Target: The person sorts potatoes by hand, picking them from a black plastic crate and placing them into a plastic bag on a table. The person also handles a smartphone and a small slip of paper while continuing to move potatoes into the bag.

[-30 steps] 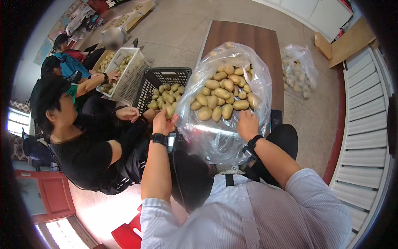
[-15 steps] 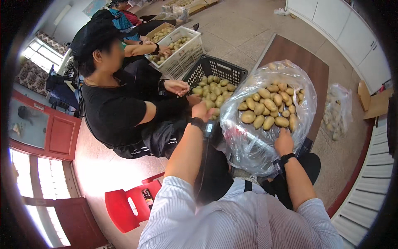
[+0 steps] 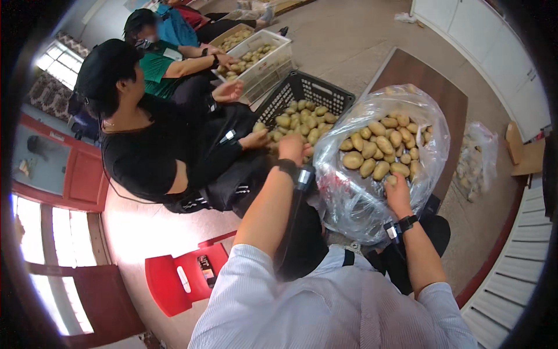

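My left hand (image 3: pixel 293 149) is over the near edge of the black crate (image 3: pixel 321 89), right by its heap of potatoes (image 3: pixel 302 122). Motion smears its fingers, and whether a potato is in them is hidden. At the near side of the clear plastic bag (image 3: pixel 360 212), my right hand (image 3: pixel 399 199) has its fingers closed round what looks like a small pale potato (image 3: pixel 392 180). More potatoes (image 3: pixel 381 144) lie heaped inside the bag's open mouth. Each of my wrists wears a dark band with a small device.
A co-worker in black (image 3: pixel 136 142) sits at my left, hands by the same crate. Beyond, another person in green reaches into a white crate (image 3: pixel 264 70) of potatoes. A brown board (image 3: pixel 421 72) lies under the bag; a second filled bag (image 3: pixel 474 157) and a red stool (image 3: pixel 168 279) stand nearby.
My left hand has shifted slightly up and right by the crate. My right hand has risen from under the potatoes' edge, now with a pale potato at its fingertips. The co-worker's hands have moved apart.
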Available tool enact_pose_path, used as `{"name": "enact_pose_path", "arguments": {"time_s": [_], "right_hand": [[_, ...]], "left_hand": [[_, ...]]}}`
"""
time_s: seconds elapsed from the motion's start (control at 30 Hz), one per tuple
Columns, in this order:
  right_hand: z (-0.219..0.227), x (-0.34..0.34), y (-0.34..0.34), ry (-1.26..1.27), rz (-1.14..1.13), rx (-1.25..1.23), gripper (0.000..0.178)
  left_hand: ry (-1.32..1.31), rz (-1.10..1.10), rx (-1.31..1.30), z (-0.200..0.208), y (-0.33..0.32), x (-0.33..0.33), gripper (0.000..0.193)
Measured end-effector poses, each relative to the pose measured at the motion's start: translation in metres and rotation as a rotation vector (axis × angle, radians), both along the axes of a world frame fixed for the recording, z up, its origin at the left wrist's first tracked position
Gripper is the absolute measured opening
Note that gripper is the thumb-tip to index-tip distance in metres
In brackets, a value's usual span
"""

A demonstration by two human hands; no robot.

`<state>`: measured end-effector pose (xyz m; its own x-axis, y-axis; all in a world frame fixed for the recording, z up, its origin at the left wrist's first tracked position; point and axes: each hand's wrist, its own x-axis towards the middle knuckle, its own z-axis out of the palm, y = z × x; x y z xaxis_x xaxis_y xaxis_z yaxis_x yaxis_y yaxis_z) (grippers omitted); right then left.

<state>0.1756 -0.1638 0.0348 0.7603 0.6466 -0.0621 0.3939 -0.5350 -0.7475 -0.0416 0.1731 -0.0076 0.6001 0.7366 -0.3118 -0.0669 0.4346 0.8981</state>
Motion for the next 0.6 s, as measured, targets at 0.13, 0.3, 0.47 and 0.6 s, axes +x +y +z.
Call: {"name": "enact_pose_path", "arguments": {"time_s": [0.13,0.3,0.47,0.6], "right_hand": [[0.042,-0.015,0.014,0.256,0.122,0.051,0.043],[0.067,-0.048,0.050,0.148,0.266,0.114,0.048],[0.088,-0.059,0.072,0.162,0.364,0.310,0.045],[0.091,-0.057,0.072,0.109,0.374,0.305,0.039]], "left_hand": [[0.171,0.057,-0.225,0.131,-0.064,0.028,0.027],[0.234,-0.322,-0.153,0.152,-0.090,0.030,0.035],[0.215,-0.511,-0.290,0.150,-0.121,0.057,0.035],[0.089,-0.595,-0.299,0.144,-0.113,0.052,0.028]]}}
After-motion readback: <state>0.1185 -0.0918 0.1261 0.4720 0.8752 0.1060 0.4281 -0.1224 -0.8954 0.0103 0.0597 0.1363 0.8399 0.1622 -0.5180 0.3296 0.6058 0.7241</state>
